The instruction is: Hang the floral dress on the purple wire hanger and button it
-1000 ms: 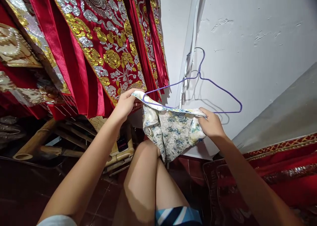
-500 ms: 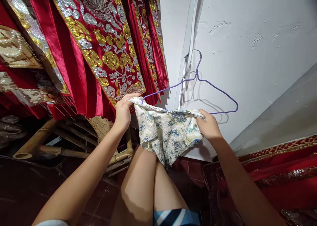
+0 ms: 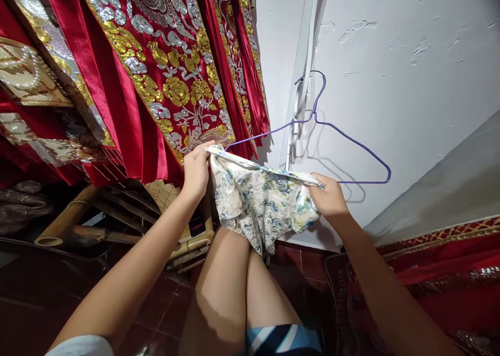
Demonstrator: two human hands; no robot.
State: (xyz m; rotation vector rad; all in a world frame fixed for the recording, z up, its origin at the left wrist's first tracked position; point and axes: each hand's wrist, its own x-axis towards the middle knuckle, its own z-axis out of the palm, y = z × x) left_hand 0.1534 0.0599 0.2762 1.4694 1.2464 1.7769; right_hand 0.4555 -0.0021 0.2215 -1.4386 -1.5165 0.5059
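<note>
A small white garment [image 3: 269, 205] with a blue, green and yellow pattern is stretched between my hands above my knees; its exact kind is unclear. My left hand [image 3: 197, 171] pinches the left end of its top edge. At the other end, my right hand [image 3: 328, 194] grips the same edge, thumb on top. Behind the cloth hangs a purple wire hanger [image 3: 349, 140], its left corner going down behind the garment near my left fingers. The hanger's lower bar passes behind my right hand. Its hook is by a white strip [image 3: 297, 106] on the wall.
Red satin panels [image 3: 175, 80] with gold and silver sequins hang at the upper left. Below them stands a bamboo frame [image 3: 70, 226], with a phone-like dark object [image 3: 196, 224] on it. A white wall [image 3: 390, 75] rises ahead; red trimmed fabric [image 3: 449, 262] lies at right.
The hanger's right corner has shifted right and slightly down, and the hanger shows more clearly beyond my right hand. The garment's right end sits slightly lower. Both hands keep their hold; the view shifted a little.
</note>
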